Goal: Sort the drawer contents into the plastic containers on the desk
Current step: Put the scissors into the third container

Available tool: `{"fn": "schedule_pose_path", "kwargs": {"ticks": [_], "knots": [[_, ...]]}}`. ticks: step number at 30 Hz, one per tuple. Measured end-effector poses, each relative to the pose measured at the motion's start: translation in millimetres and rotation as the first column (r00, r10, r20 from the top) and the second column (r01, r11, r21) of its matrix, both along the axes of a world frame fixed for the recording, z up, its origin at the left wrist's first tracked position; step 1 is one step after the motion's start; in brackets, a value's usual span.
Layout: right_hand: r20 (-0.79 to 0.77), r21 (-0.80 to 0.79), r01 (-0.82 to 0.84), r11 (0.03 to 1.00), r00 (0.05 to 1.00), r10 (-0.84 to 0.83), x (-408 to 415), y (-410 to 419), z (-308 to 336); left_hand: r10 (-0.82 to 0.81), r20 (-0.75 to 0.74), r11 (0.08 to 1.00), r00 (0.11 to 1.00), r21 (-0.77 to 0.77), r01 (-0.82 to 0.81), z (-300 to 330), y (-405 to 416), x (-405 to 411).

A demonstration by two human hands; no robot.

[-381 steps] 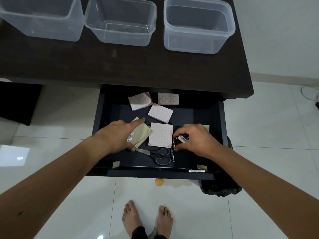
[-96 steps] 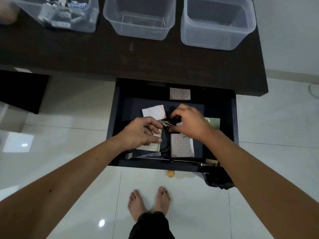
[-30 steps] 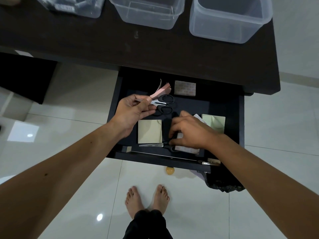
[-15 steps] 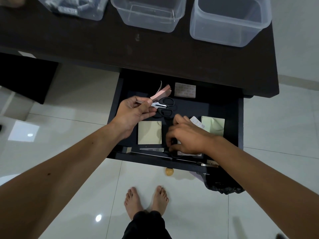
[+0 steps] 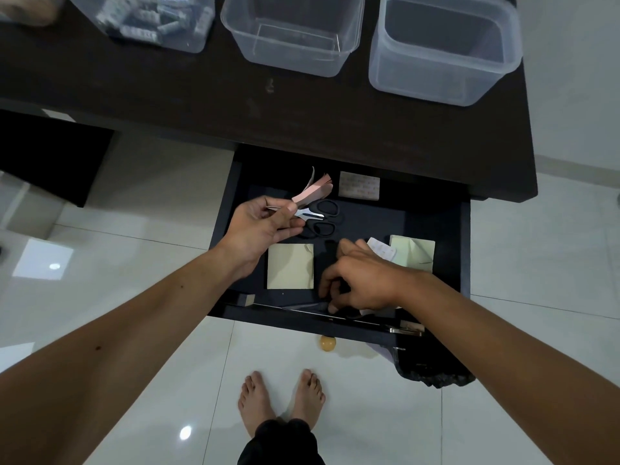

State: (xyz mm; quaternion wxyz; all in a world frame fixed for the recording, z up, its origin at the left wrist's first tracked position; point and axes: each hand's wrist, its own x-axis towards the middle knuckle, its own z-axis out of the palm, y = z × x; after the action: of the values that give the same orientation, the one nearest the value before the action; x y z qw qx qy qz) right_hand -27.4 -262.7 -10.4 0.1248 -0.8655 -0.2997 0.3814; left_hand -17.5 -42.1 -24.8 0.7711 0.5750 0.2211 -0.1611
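Observation:
The dark drawer [image 5: 464, 256] stands pulled out under the desk [image 5: 167, 105]. My left hand [image 5: 258, 226] holds black-handled scissors [image 5: 320, 218] by the blades, together with a pink note pad [image 5: 313, 193], above the drawer's left part. My right hand [image 5: 362, 280] reaches down at the drawer's front, fingers curled onto a second pair of scissors [image 5: 303, 306] lying by the front wall. Yellow note pads lie at the centre [image 5: 290, 266] and right [image 5: 414, 251]. A patterned pad [image 5: 359, 185] lies at the back.
Three clear plastic containers stand on the desk: the left one [image 5: 161, 21] holds several small items, the middle one [image 5: 292, 31] and the right one [image 5: 443, 45] hold nothing. A black bag [image 5: 432, 374] sits on the white floor under the drawer's right corner. My bare feet [image 5: 281, 397] stand below.
My left hand has lifted the scissors and pink pad out of the drawer's middle. My right hand has slid toward the drawer's front onto the second scissors.

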Motion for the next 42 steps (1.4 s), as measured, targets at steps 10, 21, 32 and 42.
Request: {"fn": "schedule_pose_path", "kwargs": {"ticks": [10, 21, 32, 42], "knots": [[-0.231, 0.311, 0.361, 0.879, 0.926, -0.298, 1.6, -4.4, 46.2, 0.04, -0.011, 0.998, 0.999, -0.047, -0.04, 13.0, 1.4, -6.7], [-0.283, 0.515, 0.525, 0.677, 0.85, -0.444, 43.4, -25.2, 121.6, 0.058, 0.061, 0.998, 0.996, -0.042, -0.055, 89.6, 12.7, 2.4], [-0.124, 0.626, 0.502, 0.596, 0.819, -0.56, 145.8, -3.2, 201.5, 0.127, 0.233, 0.991, 0.964, 0.007, -0.132, 174.0, 51.2, 79.2], [0.007, 0.59, 0.451, 0.67, 0.827, -0.563, 248.1, 29.3, 227.3, 0.044, 0.207, 0.993, 0.977, 0.102, -0.066, 192.2, 71.0, 189.0]]}}
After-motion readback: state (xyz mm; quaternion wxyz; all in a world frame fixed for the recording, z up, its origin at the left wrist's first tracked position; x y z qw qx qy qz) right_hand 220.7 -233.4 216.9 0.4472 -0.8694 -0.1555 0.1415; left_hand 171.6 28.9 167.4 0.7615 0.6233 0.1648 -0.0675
